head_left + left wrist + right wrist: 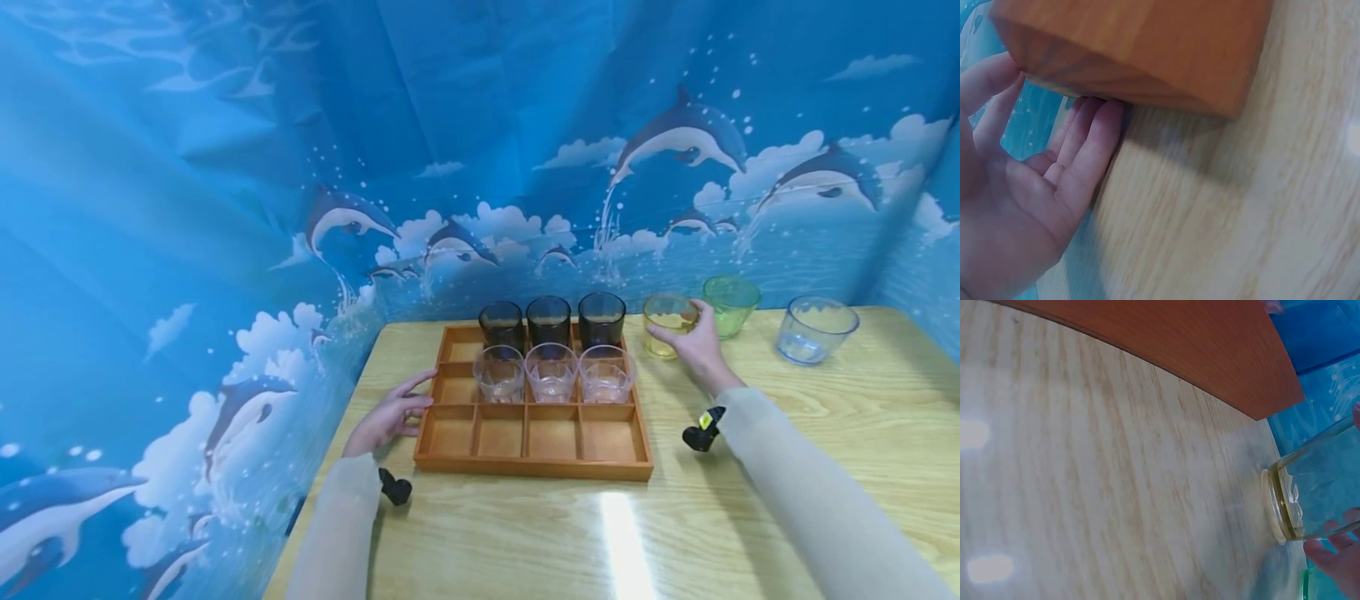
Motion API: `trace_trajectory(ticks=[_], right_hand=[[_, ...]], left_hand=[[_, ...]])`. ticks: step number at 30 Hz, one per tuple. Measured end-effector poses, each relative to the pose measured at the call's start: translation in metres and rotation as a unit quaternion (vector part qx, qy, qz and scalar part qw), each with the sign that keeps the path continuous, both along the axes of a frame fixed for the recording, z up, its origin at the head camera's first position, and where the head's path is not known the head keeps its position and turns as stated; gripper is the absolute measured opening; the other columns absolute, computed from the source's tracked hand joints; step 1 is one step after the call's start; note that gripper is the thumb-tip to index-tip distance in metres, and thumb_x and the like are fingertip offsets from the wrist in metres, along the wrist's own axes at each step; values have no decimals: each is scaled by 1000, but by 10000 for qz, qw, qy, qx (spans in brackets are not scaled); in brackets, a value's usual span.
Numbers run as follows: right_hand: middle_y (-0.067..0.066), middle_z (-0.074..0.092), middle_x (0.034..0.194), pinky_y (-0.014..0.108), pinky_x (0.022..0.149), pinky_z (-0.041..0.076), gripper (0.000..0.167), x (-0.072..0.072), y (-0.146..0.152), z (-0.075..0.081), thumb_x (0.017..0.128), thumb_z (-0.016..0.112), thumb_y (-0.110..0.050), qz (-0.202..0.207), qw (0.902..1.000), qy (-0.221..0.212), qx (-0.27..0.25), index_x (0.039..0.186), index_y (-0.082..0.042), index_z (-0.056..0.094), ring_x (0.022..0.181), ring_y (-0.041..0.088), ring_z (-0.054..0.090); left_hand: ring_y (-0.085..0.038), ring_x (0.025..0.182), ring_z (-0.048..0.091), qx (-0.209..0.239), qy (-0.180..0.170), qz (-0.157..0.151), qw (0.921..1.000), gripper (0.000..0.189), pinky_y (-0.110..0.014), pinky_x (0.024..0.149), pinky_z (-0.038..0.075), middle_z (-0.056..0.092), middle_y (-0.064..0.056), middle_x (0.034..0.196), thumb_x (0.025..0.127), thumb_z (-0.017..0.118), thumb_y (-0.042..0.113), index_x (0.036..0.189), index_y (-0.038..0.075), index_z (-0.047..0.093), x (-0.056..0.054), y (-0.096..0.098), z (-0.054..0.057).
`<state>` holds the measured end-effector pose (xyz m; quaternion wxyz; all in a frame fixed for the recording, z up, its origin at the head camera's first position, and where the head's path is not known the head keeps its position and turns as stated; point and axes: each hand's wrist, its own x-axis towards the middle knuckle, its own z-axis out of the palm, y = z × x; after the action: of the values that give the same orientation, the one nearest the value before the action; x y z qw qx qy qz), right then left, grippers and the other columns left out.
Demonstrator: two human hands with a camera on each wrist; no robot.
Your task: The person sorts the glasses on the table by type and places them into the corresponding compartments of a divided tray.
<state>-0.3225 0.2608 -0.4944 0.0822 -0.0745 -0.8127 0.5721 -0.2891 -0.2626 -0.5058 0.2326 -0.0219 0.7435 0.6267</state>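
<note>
A wooden divided tray (457,468) lies on the table. My left hand (390,419) touches its left side with fairly straight fingers, and the left wrist view shows the fingertips (1105,119) against the tray's wall (1147,62). To the right of the tray, my right hand (697,346) holds a yellow transparent cup (663,321) between thumb and fingers. That cup is upright in the head view; whether its base (1282,509) touches the table I cannot tell. Three dark cups (548,321) occupy back-row compartments, and three clear cups (552,379) stand in the middle row.
A green transparent cup (733,308) stands just beyond my right hand. Farther right is a pale blue transparent cup (816,333). Behind the table (525,533) and along its left hangs a blue dolphin-print curtain (465,108).
</note>
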Motion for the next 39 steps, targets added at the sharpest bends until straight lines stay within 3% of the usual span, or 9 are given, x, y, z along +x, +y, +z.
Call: trace_trajectory(ticks=[9,11,15,22,24,29,32,39], right_hand=[[23,25,142,58,97,28,104,11,-3,1,74,73,-48,125,9992,340,172,148,-12,9,127,42,25],[24,24,142,60,96,27,104,19,-6,9,76,73,-46,167,9991,360,159,148,-9,7,127,44,24],[22,29,140,57,92,32,103,26,-4,6,76,73,-45,262,9984,480,167,148,-9,9,123,40,28],[17,38,135,47,85,37,91,30,11,-18,78,74,-36,370,9949,816,470,148,-19,17,117,37,35],[17,38,135,46,85,38,91,35,13,-19,79,74,-35,413,9942,864,493,147,-18,17,117,37,35],[24,37,135,47,87,36,91,60,5,-1,79,74,-32,506,9947,805,382,147,-10,16,118,41,36],[19,39,135,37,84,36,88,68,6,0,80,74,-31,544,9944,781,466,146,-13,19,117,34,39],[23,38,136,43,88,35,86,87,8,-2,82,72,-24,792,9924,836,445,145,-5,18,116,34,41]], left_hand=[[-25,97,52,-111,-32,130,9998,48,-40,67,50,40,-8,137,91,58,23,135,40,45,2,-1,-2],[-25,97,52,-110,-19,109,9999,49,-40,67,49,40,-8,137,91,58,23,136,39,45,3,-2,-2],[-23,93,52,-94,-47,57,9999,50,-39,67,49,41,-10,135,92,58,22,137,38,43,4,-1,1],[-24,93,51,-66,-62,-13,10000,53,-39,67,49,37,-12,137,93,56,22,141,35,38,-1,-1,-3],[-24,94,51,-48,-40,-37,10000,53,-39,67,49,37,-12,138,93,55,22,142,34,37,-1,-1,-2],[-23,91,52,-35,-54,35,10000,51,-37,65,49,41,-11,133,92,57,22,138,37,41,-1,1,-1],[-22,91,52,-63,-51,77,9999,50,-37,65,49,42,-10,133,92,57,22,137,38,43,1,1,0],[-23,93,52,-31,-69,9,10000,51,-37,66,49,40,-11,136,93,56,20,139,35,41,2,1,4]])
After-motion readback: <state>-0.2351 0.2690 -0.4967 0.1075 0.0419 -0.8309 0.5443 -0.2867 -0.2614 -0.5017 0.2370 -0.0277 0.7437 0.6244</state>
